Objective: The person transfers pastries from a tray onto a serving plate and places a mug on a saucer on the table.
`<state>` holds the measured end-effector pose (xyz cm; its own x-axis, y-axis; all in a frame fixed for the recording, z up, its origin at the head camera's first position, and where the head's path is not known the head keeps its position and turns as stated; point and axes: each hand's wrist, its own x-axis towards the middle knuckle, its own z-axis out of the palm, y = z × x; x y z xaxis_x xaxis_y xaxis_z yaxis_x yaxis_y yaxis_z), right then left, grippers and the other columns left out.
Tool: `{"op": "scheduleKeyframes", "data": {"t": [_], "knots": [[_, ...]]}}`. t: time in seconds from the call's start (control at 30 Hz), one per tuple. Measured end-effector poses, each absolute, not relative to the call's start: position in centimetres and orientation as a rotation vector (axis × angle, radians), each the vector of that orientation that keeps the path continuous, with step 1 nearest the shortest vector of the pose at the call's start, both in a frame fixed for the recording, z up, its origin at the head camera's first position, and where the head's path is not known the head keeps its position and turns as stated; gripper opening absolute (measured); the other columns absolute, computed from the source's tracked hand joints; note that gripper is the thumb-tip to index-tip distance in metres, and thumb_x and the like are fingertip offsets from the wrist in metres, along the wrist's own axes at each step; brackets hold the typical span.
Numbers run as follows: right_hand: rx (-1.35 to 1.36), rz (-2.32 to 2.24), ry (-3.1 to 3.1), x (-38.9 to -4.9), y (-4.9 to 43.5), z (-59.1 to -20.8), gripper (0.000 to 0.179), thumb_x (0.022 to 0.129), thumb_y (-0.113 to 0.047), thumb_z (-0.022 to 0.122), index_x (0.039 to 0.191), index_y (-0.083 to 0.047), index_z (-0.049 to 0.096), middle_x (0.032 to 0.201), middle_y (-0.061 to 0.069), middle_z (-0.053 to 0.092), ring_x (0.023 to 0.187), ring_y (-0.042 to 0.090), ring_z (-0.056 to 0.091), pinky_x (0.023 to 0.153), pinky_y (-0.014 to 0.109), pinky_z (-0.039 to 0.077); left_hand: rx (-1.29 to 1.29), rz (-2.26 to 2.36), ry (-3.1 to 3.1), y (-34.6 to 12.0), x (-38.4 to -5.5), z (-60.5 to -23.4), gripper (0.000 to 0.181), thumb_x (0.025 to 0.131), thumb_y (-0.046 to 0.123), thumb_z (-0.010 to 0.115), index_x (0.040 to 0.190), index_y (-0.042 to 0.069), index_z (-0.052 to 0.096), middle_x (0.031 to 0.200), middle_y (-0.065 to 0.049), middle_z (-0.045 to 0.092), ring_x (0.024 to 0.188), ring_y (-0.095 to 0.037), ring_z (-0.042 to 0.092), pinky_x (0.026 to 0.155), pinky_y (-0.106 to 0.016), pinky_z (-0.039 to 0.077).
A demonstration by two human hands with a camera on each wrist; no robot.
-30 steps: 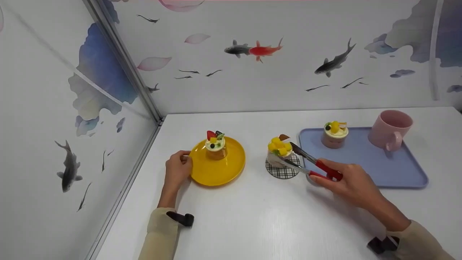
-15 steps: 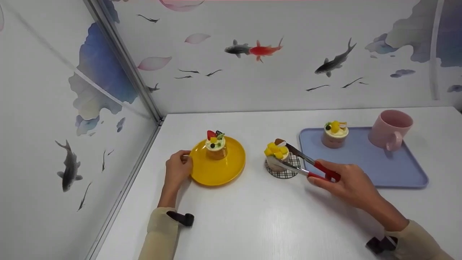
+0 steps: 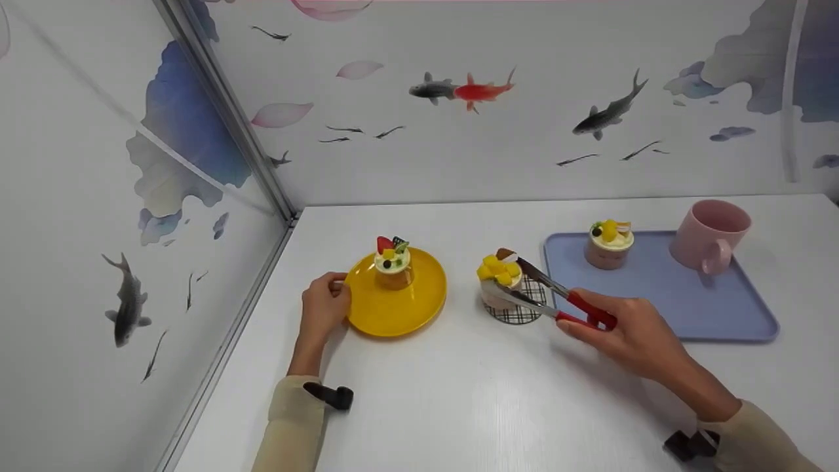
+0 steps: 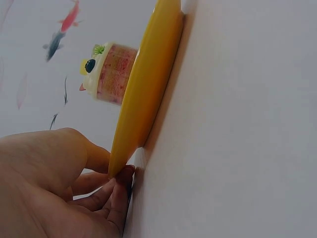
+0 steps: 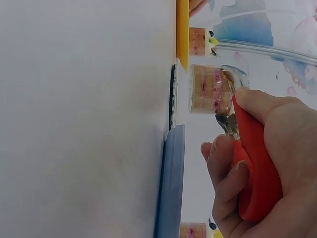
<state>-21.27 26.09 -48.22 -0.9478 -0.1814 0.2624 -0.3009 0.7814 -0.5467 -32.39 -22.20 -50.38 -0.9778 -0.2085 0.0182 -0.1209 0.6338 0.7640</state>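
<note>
My left hand (image 3: pixel 324 303) pinches the left rim of a yellow plate (image 3: pixel 419 308); in the left wrist view its thumb lies above the rim and the fingers below. On that plate stands a dessert cup (image 4: pixel 116 74) topped with strawberry and cream. My right hand (image 3: pixel 645 337) grips red-handled tongs (image 5: pixel 257 168). Their metal tips clasp the upper part of a mango-topped dessert cup (image 3: pixel 501 288), just over a round checked coaster (image 3: pixel 524 316). The right wrist view shows a gap between that cup's base and the coaster (image 5: pixel 173 94).
To the right lies a blue-grey tray (image 3: pixel 655 301). It carries a third dessert cup (image 3: pixel 609 249) at its back left and a pink mug (image 3: pixel 711 233) at its back right. White panels printed with fish (image 3: pixel 484 92) stand behind and left of the table.
The tongs and the mango-topped cup have shifted slightly left over the coaster, the cup tilting a little on the way. The left hand and plate have stayed put.
</note>
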Motion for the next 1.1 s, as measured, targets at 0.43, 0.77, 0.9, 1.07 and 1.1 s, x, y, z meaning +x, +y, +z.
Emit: {"op": "scheduleKeyframes", "data": {"t": [0.43, 0.77, 0.9, 1.07, 1.1], "knots": [[0.403, 0.920, -2.781, -21.8, 24.8, -48.2, 0.066, 0.084, -0.062, 0.070, 0.134, -0.020, 0.066, 0.080, -0.009, 0.067, 0.064, 0.012, 0.054, 0.049, 0.022, 0.044, 0.295, -1.311, -2.745, -22.2, -32.3, -50.3, 0.032, 0.098, 0.018, 0.057, 0.128, 0.010, 0.065, 0.107, -0.009, 0.069, 0.091, -0.021, 0.065, 0.077, -0.029, 0.057], [0.408, 0.960, -2.761, -22.2, 23.4, -48.2, 0.063, 0.084, -0.062, 0.070, 0.134, -0.024, 0.066, 0.077, -0.013, 0.066, 0.063, 0.011, 0.054, 0.048, 0.023, 0.043, 0.285, -1.283, -2.744, -22.0, -32.2, -49.9, 0.032, 0.098, 0.018, 0.057, 0.127, 0.010, 0.066, 0.107, -0.009, 0.069, 0.091, -0.021, 0.064, 0.079, -0.031, 0.057], [0.428, 0.964, -2.745, -22.5, 22.7, -48.2, 0.062, 0.084, -0.061, 0.070, 0.134, -0.025, 0.066, 0.072, -0.013, 0.062, 0.059, 0.009, 0.051, 0.046, 0.022, 0.039, 0.287, -1.273, -2.745, -22.1, -32.2, -49.9, 0.032, 0.097, 0.019, 0.058, 0.127, 0.009, 0.066, 0.109, -0.010, 0.070, 0.095, -0.022, 0.065, 0.084, -0.033, 0.057], [0.439, 0.975, -2.741, -22.8, 22.0, -48.2, 0.062, 0.084, -0.061, 0.071, 0.134, -0.025, 0.066, 0.067, -0.013, 0.059, 0.057, 0.009, 0.048, 0.045, 0.022, 0.036, 0.284, -1.276, -2.751, -22.2, -32.4, -50.2, 0.032, 0.097, 0.019, 0.057, 0.127, 0.009, 0.066, 0.109, -0.010, 0.070, 0.096, -0.022, 0.066, 0.085, -0.033, 0.057], [0.437, 0.974, -2.747, -22.9, 21.8, -48.2, 0.064, 0.084, -0.062, 0.070, 0.135, -0.024, 0.065, 0.068, -0.012, 0.060, 0.057, 0.009, 0.049, 0.045, 0.022, 0.037, 0.280, -1.277, -2.753, -22.2, -32.4, -50.2, 0.033, 0.097, 0.018, 0.057, 0.127, 0.009, 0.066, 0.110, -0.010, 0.070, 0.096, -0.022, 0.066, 0.085, -0.034, 0.057]]}}
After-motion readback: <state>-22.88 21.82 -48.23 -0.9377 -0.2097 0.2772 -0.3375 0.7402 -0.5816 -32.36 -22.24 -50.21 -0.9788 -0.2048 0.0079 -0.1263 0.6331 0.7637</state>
